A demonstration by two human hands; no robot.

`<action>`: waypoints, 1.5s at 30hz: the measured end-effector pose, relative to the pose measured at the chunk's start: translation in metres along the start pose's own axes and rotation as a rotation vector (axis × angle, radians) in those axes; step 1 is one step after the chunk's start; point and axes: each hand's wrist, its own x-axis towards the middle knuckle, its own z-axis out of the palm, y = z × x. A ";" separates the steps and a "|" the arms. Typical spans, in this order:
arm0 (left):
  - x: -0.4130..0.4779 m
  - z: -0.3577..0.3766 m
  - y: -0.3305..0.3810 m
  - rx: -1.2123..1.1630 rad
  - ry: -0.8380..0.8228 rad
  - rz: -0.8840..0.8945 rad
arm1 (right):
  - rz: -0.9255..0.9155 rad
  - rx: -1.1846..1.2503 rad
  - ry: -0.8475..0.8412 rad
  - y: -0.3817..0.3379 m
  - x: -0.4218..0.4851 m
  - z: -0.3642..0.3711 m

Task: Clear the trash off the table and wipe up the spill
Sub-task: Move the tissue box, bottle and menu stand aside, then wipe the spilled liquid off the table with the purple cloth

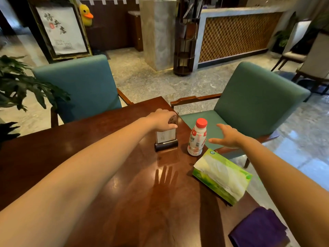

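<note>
Standing capped, bottle (197,138) — beside tissue box (222,176), tissues showing.

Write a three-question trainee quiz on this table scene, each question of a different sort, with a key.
1. True or false: the right hand is gripping the bottle.
2. Which item lies nearest the camera on the table? A) tissue pack B) purple cloth C) menu stand
3. Fill in: the left hand rests on top of the ____.

Key
1. False: the hand is open beside the bottle, not touching it.
2. B.
3. Menu stand.
</note>
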 end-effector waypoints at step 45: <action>-0.118 0.276 0.305 -0.128 -0.133 -0.059 | -0.259 -0.123 -0.137 0.238 -0.187 0.154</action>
